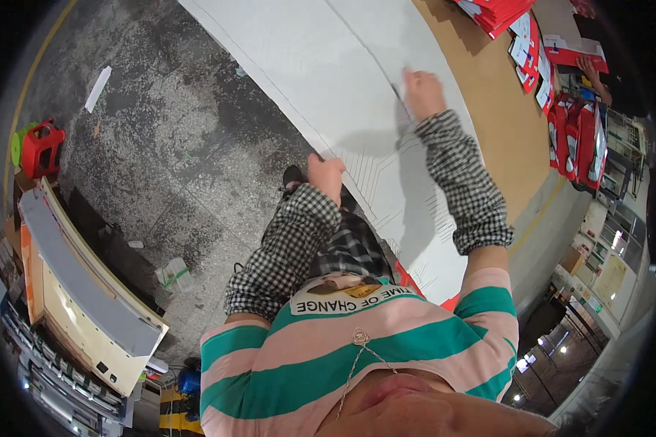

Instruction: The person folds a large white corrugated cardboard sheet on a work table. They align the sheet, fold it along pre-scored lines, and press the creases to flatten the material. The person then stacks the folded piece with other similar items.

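A large white sheet [291,51] lies slantwise in front of me, with thin dark lines and several rows of short strokes on its near part. At its left edge, my left hand [326,177] is closed, with the fingers curled over the border. My right hand [424,93] is over the sheet beside a long dark line that runs up to the far edge. Its fingers are curled together and slightly blurred; whether anything small is in them is hidden. Checked sleeve covers are on both my forearms.
Brown board [488,109] lies along the sheet's right side. Red and white printed pieces [528,58] are stacked at the far right, where another person's hand [589,69] touches one. On the left are a red stool [45,149], a grey-topped machine [87,269] and a paper strip [98,89] on the floor.
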`<state>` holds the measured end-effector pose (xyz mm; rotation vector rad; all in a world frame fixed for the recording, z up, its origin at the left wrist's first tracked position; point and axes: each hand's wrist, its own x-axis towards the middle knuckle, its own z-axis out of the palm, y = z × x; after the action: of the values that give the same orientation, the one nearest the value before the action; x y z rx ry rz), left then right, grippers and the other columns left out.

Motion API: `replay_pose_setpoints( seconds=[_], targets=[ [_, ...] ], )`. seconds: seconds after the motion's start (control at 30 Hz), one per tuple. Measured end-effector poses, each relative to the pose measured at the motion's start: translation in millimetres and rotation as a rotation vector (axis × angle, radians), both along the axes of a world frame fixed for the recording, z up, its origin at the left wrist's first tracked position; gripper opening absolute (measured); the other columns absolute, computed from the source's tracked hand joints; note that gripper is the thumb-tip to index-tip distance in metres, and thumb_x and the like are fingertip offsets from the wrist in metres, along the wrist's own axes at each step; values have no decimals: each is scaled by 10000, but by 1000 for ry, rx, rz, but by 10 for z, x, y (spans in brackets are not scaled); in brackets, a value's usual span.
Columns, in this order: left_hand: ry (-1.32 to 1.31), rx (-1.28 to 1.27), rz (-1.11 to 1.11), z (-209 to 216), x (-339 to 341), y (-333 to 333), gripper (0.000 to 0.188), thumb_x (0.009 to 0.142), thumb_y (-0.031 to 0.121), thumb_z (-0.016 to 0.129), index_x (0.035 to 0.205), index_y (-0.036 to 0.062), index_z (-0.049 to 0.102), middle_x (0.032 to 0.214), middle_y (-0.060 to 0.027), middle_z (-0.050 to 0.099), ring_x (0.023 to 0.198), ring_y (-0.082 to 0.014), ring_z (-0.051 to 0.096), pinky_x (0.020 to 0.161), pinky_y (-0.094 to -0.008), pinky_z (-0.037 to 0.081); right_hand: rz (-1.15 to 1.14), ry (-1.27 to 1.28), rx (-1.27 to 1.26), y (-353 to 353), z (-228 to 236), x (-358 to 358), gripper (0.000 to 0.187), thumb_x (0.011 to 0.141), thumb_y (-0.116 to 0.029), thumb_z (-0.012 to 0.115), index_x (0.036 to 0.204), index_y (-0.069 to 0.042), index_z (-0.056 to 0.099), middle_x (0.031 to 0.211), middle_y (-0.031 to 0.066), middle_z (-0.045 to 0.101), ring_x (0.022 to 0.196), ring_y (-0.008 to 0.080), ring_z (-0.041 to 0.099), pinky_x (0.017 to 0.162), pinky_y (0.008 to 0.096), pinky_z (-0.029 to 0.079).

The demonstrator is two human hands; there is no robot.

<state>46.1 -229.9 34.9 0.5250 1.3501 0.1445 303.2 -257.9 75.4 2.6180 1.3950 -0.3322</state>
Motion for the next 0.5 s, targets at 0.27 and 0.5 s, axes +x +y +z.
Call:
replay_pose_setpoints(
  seconds=[0.27, 0.5],
  targets=[
    [-111, 89, 58, 135, 157, 18, 504, 659, -89, 465, 1160, -74, 415, 1081, -177, 522, 1020, -293, 504, 896, -360, 384, -243, 15, 304, 280, -50, -785, 489, 886, -406, 453, 957, 61, 579, 994, 253, 548, 961, 389, 505, 838, 466, 424],
    [-55, 59, 42, 357, 75, 427, 203, 733, -55, 467, 934, -68, 442, 963, -129, 469, 907, -258, 448, 919, -354, 346, -452, -216, 557, 179, -172, 785, 431, 870, -370, 449, 949, 16, 625, 1090, 224, 563, 1028, 384, 515, 874, 472, 418]
  ],
)
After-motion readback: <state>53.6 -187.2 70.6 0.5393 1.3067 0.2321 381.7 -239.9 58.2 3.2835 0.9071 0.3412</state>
